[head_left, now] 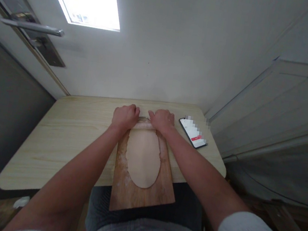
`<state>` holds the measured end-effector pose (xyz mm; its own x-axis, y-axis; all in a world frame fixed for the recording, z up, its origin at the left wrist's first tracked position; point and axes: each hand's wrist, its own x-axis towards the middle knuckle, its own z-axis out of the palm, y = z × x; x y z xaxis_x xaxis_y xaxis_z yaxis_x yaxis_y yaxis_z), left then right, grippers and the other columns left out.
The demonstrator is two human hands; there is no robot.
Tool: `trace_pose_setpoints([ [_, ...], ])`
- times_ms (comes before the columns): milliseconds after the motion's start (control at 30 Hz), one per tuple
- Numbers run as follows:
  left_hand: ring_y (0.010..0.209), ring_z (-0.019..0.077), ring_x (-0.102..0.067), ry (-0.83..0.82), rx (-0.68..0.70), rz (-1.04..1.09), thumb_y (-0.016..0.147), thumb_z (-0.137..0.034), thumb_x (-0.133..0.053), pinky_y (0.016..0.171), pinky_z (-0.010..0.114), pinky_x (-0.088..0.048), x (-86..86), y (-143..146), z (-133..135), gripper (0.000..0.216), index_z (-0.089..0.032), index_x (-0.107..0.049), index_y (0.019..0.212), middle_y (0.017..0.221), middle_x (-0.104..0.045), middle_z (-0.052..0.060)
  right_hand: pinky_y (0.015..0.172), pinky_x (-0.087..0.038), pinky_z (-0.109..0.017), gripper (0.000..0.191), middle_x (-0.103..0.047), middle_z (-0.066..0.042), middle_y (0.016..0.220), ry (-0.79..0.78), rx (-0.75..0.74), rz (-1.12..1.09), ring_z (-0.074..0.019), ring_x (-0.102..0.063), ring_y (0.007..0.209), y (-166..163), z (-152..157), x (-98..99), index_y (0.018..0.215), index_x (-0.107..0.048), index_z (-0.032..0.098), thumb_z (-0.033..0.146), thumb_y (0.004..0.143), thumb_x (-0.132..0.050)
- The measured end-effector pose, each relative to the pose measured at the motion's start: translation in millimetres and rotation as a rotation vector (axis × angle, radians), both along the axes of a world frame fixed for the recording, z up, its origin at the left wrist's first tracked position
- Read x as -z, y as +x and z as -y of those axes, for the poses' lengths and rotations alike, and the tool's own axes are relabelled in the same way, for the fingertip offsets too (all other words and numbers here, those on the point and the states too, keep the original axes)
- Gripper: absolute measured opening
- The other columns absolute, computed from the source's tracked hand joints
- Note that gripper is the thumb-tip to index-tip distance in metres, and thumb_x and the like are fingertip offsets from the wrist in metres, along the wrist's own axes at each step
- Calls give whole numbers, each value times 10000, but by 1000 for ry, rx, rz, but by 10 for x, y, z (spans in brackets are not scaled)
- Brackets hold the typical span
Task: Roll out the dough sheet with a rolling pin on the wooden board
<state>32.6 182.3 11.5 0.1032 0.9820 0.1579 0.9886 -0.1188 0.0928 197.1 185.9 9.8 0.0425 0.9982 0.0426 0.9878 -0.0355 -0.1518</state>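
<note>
A flat oval sheet of pale dough lies on a floured wooden board that overhangs the near edge of the table. At the board's far end a rolling pin rests across the dough, mostly hidden under my hands. My left hand is closed over its left part. My right hand is closed over its right part. Both arms stretch forward over the board's sides.
The light wooden table stands against a white wall. A phone with its screen lit lies to the right of my right hand. A door with a metal handle is at upper left. My lap is under the board.
</note>
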Motion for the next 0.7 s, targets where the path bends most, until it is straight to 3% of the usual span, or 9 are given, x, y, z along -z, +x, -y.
trace_pose_setpoints([
  [300,919,334,-720,-13,-6,-15,1005,-462,-206,764,414,-485,16,-1,-108,583,-173,-712,1010,987,-762,184,897,-477,-442,625,-745,-214,1052,-21,-4,-19,-322,-687,1022,5,-87,4,1048,-760,118,595,1004,-358],
  [700,1121,320,-612,47,55,23,1000,-398,-278,892,460,-486,35,-14,124,460,-188,-639,1193,1186,-674,150,977,-412,-482,504,-659,-170,1231,160,23,-93,-327,-557,1167,23,164,96,1221,-657,157,535,998,-410],
])
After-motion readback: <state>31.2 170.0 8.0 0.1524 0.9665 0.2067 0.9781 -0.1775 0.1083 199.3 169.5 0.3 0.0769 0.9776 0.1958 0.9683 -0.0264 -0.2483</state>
